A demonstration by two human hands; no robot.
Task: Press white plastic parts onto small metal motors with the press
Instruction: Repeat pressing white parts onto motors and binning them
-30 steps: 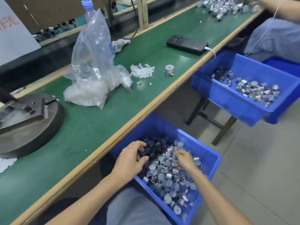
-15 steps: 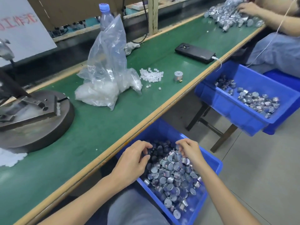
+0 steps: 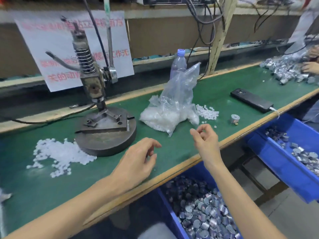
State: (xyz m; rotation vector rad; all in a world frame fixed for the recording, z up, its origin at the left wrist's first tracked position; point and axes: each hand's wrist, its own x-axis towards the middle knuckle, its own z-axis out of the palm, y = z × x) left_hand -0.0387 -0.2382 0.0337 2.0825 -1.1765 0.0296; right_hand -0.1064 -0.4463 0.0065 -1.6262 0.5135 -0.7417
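Both hands have come up out of the near blue bin [image 3: 170, 214], where they were among the motors [image 3: 207, 216] half a second ago, and now hang over the green table [image 3: 51, 187]. With the head lifted, the press [image 3: 94, 83] shows in full.

In front of the press's round base [image 3: 107, 137], the left hand [image 3: 138, 161] is palm down with its fingers loosely curled. Whether it has anything in it I cannot tell. Near the table's front edge, the right hand [image 3: 205, 140] is raised with its fingers curled in and the thumb and forefinger close together. The blur hides whether they pinch something.

White plastic parts lie in a loose heap [image 3: 58, 154] just left of the base. More fill a clear plastic bag [image 3: 174, 109] to the right of the press, and a small pile [image 3: 207, 112] sits beside the bag. One motor [image 3: 234, 119] stands alone on the table near that pile, with a black phone [image 3: 250, 100] beyond it. A water bottle [image 3: 178, 64] stands behind the bag.

To the right, a second blue bin [image 3: 276, 163] holds more motors. At the far end another person's hand [image 3: 310, 68] rests by a heap of motors [image 3: 286, 71].
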